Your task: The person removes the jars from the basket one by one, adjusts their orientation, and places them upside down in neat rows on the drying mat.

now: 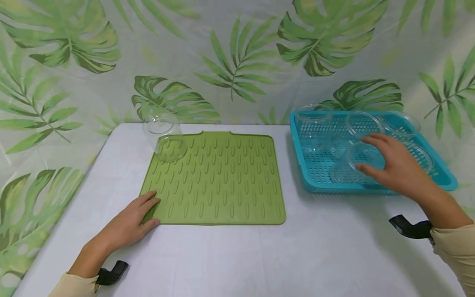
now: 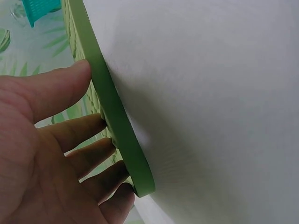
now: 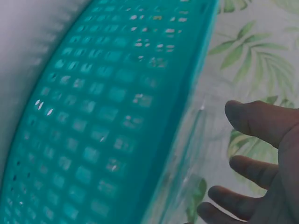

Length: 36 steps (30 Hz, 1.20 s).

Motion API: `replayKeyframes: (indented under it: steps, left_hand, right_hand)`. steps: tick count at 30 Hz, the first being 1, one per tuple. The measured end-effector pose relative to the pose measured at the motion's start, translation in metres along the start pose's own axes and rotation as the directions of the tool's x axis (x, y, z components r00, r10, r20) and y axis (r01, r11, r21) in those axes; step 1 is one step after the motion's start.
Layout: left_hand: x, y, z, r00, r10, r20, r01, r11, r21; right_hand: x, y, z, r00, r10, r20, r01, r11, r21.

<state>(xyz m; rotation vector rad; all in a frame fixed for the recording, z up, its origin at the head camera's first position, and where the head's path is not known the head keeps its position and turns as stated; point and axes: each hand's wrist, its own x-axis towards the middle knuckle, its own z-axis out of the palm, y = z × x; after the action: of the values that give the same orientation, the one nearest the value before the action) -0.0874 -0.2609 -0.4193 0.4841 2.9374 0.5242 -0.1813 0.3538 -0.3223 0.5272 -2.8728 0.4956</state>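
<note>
My left hand (image 1: 128, 220) rests on the near left corner of a green ridged drying mat (image 1: 217, 177). In the left wrist view its thumb (image 2: 70, 86) and fingertips lie along the mat's edge (image 2: 117, 116). My right hand (image 1: 402, 169) hovers over a turquoise mesh basket (image 1: 306, 181), thumb and fingers spread apart, with nothing between them. Just left of that hand, a clear cup (image 1: 356, 163) lies tilted in the basket, its rim close by the fingertips. Another clear cup (image 1: 170, 140) stands on the mat's back left corner.
Several more clear cups, one of them at the basket's back left (image 1: 313, 128), sit inside the basket. A white cloth (image 1: 237, 260) covers the table. Behind it hangs a leaf-patterned backdrop (image 1: 252, 53). Each wrist wears a black camera mount (image 1: 113, 273).
</note>
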Motion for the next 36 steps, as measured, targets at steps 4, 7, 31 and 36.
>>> replayKeyframes:
  steps: [4,7,31,36]
  left_hand:
    - [-0.003,0.0,0.001,1.0,-0.018,0.015,0.019,1.0,-0.015]
    - [-0.005,0.001,0.002,0.999,-0.026,0.02,0.026,1.0,-0.018]
    - [-0.001,0.002,0.001,1.0,-0.006,-0.018,0.005,1.0,-0.022]
    - [-0.001,0.001,0.001,1.0,-0.013,-0.006,0.013,1.0,-0.023]
  right_hand:
    - [-0.002,0.01,0.007,0.999,0.023,0.028,-0.022,1.0,-0.019]
    - [-0.003,0.014,0.011,0.998,0.04,0.037,-0.039,0.999,-0.024]
    - [-0.003,0.023,0.016,0.972,0.21,0.104,-0.194,0.97,-0.148]
    - [-0.003,0.021,0.018,0.973,0.206,0.101,-0.189,0.97,-0.156]
